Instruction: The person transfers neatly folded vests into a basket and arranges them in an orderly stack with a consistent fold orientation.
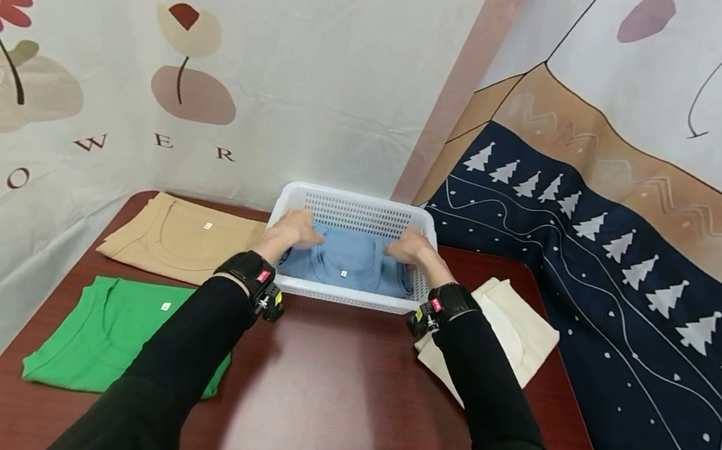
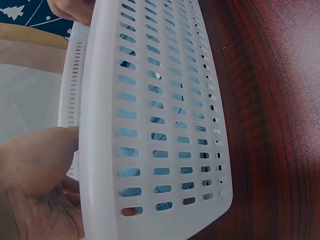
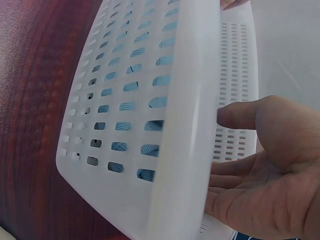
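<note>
A folded blue T-shirt [image 1: 349, 258] lies inside the white perforated plastic basket [image 1: 350, 297] at the back of the table, neckline and small white label facing up. My left hand [image 1: 293, 229] reaches over the basket's front rim and grips the shirt's left side, thumb on top. On the opposite side my right hand [image 1: 412, 248] holds the shirt the same way. Both wrist views show the basket's slotted wall [image 2: 165, 115], blue cloth behind the slots. The rim hides the fingertips of the left hand [image 2: 40, 175] and right hand [image 3: 270, 165].
On the left of the brown table [image 1: 313, 404] lie a folded tan shirt [image 1: 190, 242] and, nearer, a folded green shirt [image 1: 113, 336]. Folded cream cloth [image 1: 521, 327] lies on the right, partly under my right forearm. Printed curtains [image 1: 330, 57] hang behind.
</note>
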Demonstrator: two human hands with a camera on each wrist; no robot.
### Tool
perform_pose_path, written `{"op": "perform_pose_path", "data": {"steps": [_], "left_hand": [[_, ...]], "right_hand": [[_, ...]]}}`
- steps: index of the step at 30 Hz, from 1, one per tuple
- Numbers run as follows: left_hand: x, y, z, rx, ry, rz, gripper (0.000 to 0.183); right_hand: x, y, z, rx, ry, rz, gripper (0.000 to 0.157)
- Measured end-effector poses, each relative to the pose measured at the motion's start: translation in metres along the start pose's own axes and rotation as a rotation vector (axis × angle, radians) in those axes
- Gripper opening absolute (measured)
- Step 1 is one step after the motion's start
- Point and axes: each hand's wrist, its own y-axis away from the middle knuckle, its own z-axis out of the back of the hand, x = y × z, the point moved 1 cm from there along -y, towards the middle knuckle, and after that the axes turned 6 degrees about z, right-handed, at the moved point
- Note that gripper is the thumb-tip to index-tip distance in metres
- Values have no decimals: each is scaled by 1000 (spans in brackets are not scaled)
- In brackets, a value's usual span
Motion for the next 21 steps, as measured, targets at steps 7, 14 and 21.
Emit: {"op": "perform_pose_path", "data": {"steps": [7,14,21], "left_hand": [[-4,21,5,-39,-10,-30,37],[-1,-2,2,-3,-22,-40,55],[11,-48,-8,75,-46,-9,82]], "right_hand": [[-5,-6,-5,1,13,25,38],[-3,-6,-8,11,50,21,51],[0,3,-9,-5,48,33,62]]}}
